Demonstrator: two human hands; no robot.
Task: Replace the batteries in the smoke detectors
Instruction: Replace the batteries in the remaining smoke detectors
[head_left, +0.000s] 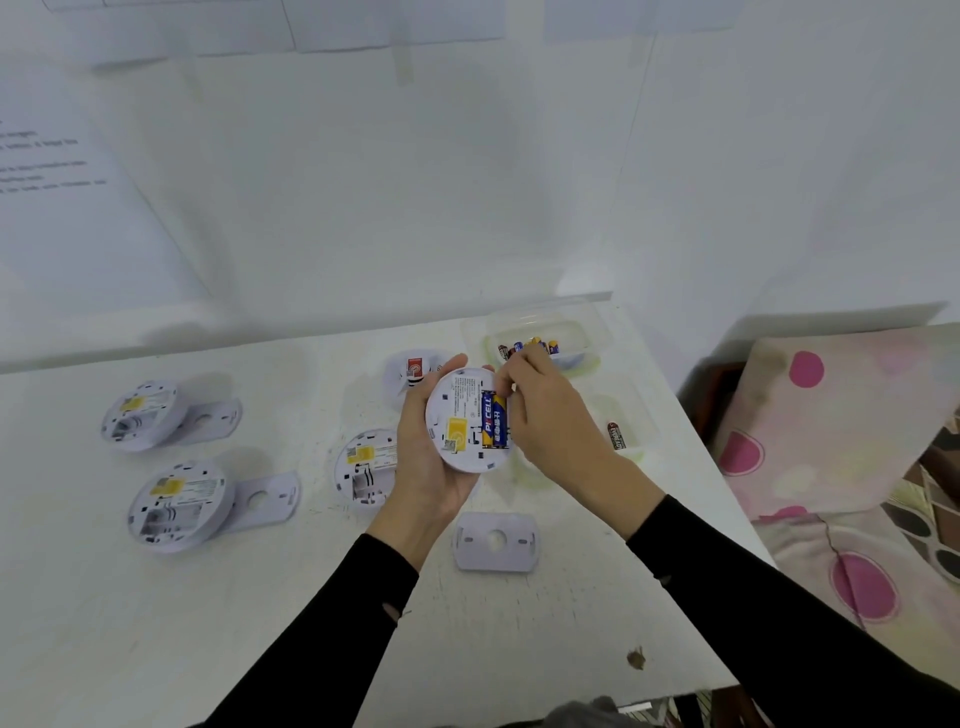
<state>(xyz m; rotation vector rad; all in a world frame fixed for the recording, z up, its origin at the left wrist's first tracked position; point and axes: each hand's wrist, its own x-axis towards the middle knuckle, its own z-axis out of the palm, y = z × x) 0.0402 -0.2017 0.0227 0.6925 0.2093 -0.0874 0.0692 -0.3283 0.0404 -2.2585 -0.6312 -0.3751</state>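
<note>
A makeshift home workspace: white table (156, 623) against papered walls (363, 182), a spotted bedsheet (831, 441) just beside it

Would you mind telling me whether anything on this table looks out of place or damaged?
A small brown scrap lies alone near the white table's front edge, unlike the parts around it; what it is cannot be told. Nothing looks damaged.

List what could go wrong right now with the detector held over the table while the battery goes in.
1. The detector sits in the left hand in mid-air; a hard push from the right hand on the blue and yellow battery might tip it out of that grip.
2. The hand hides the battery's top end, so its polarity cannot be checked.
3. A brown battery lies close by; spent and fresh cells might get mixed.
</note>
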